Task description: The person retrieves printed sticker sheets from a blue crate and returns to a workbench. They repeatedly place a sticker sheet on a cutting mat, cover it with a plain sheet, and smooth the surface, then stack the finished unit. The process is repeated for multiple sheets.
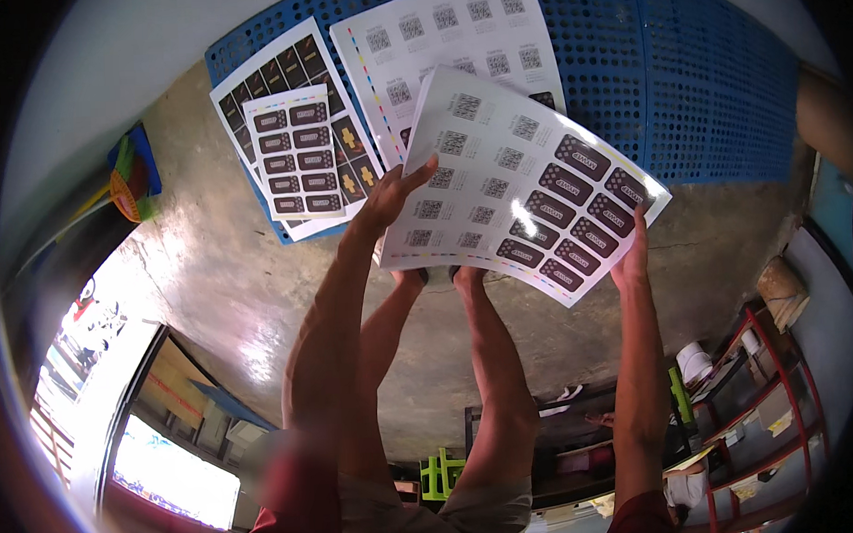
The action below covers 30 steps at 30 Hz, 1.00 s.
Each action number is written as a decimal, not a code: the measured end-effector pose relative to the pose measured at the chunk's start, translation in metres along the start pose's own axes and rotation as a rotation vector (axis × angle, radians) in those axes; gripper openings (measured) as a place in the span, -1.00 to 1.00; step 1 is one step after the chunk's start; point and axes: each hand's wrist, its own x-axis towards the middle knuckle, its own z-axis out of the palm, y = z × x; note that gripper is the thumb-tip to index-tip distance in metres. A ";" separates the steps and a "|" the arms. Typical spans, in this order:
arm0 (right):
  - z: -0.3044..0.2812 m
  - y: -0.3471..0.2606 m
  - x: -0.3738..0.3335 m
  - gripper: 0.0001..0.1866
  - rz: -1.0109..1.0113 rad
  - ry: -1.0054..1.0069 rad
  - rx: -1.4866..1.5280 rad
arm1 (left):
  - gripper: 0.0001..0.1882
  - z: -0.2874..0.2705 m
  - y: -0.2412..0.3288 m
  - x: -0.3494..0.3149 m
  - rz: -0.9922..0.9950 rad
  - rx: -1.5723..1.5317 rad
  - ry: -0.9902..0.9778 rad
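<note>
A large glossy printed sheet (499,203) with small square codes on one half and dark rounded labels on the other is held tilted above the floor; another layer seems to lie under its upper left edge. My left hand (398,200) grips its left edge, thumb on top, other fingers hidden beneath. At the right edge my right hand (632,256) pinches it, one finger lying over the face. Beyond it, a similar code sheet (358,48) lies partly covered. To the left, a smaller label sheet (293,154) rests over a dark-patterned sheet (347,142).
The sheets lie on a blue perforated surface (702,97). Below is a concrete floor (249,301). A bright green stool (440,473) stands near my legs, and a red-framed rack (798,404) with goods is at the lower right. Another person (688,488) shows there too.
</note>
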 end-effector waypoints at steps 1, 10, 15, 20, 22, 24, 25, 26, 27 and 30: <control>0.012 -0.007 -0.001 -0.30 -0.035 0.005 0.055 | -0.06 0.002 -0.001 0.000 -0.001 0.022 0.087; 0.098 -0.088 -0.047 -0.26 -0.601 0.241 0.351 | -0.37 -0.040 -0.004 -0.051 0.432 -0.066 0.489; 0.098 -0.111 -0.063 -0.37 -0.859 -0.097 0.309 | -0.50 -0.087 -0.046 -0.109 0.538 0.011 0.686; 0.099 -0.082 -0.025 -0.36 -0.804 -0.278 -0.030 | -0.46 -0.092 -0.001 -0.086 0.539 -0.203 0.434; 0.098 -0.058 0.005 -0.30 -0.688 -0.187 0.133 | -0.44 -0.083 0.012 -0.057 0.535 -0.231 0.346; 0.078 -0.062 0.046 -0.23 -0.456 -0.259 0.094 | -0.43 -0.075 0.014 -0.042 0.517 -0.257 0.297; 0.068 -0.061 0.041 -0.20 -0.426 -0.283 0.083 | -0.42 -0.071 0.011 -0.041 0.506 -0.252 0.291; 0.056 -0.057 0.031 -0.18 -0.394 -0.292 0.074 | -0.41 -0.069 0.006 -0.043 0.491 -0.234 0.291; 0.057 -0.061 0.020 -0.17 -0.481 -0.316 0.075 | -0.40 -0.070 0.003 -0.043 0.502 -0.187 0.302; 0.066 -0.076 0.000 -0.15 -0.520 -0.527 0.202 | -0.38 -0.088 -0.010 -0.056 0.510 -0.012 0.347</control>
